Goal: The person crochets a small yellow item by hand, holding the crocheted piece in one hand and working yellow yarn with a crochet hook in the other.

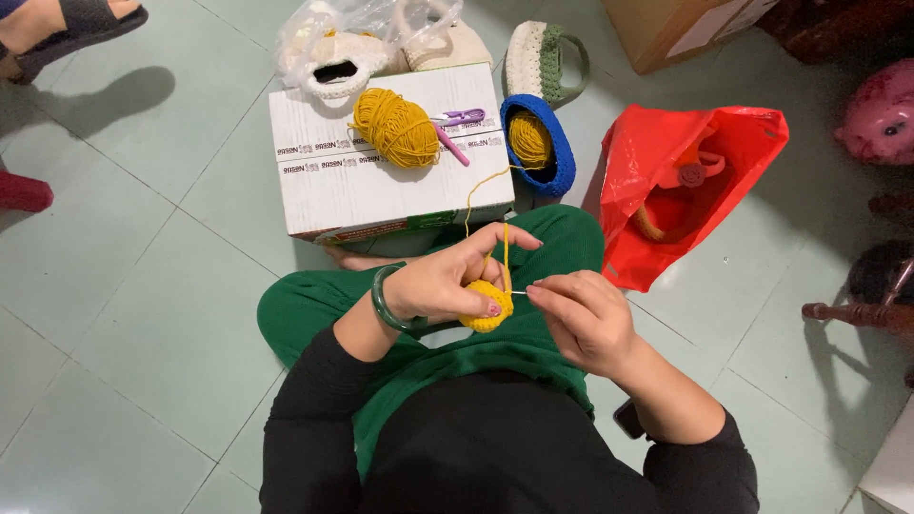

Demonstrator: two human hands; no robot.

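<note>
The left hand (440,283) pinches the little yellow crochet piece (486,309) just in front of the white box (381,181). The right hand (583,319) is closed on a thin hook. Best to keep the yarn (473,195) snug.

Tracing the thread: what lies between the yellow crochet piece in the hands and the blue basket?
In the head view, only a yellow yarn strand runs from the crochet piece up toward the blue basket.
</note>
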